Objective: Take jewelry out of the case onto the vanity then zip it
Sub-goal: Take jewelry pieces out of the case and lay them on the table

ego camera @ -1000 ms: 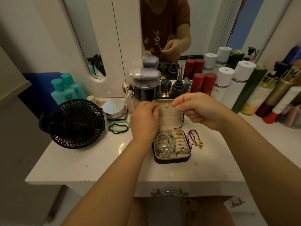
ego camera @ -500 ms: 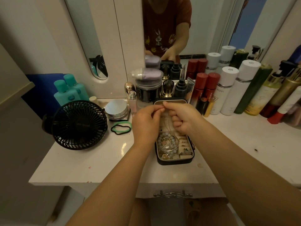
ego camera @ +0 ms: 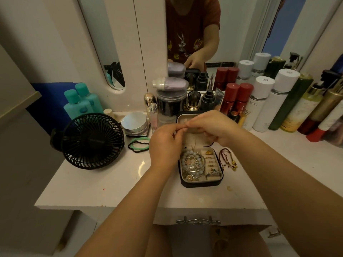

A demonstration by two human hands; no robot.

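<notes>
Left hand (ego camera: 165, 145) and right hand (ego camera: 215, 127) pinch a fine necklace (ego camera: 195, 143) above the open jewelry case (ego camera: 201, 184) toward the bench's (ego camera: 111, 182) front edge: best lift straight up, keeping its dangling end clear of the bead bracelet (ego camera: 184, 160).

Black case (ego camera: 201, 184) open, lid upright, near vanity (ego camera: 111, 182) front edge; pale bead bracelet (ego camera: 186, 158) inside; thin chain (ego camera: 195, 144), apparently, dangling before lid; red cord bracelets (ego camera: 226, 160) just right.

Black case (ego camera: 201, 184) w/ cream lining, black fan (ego camera: 89, 140), teal bottles (ego camera: 81, 102), red bracelet (ego camera: 228, 159).
</notes>
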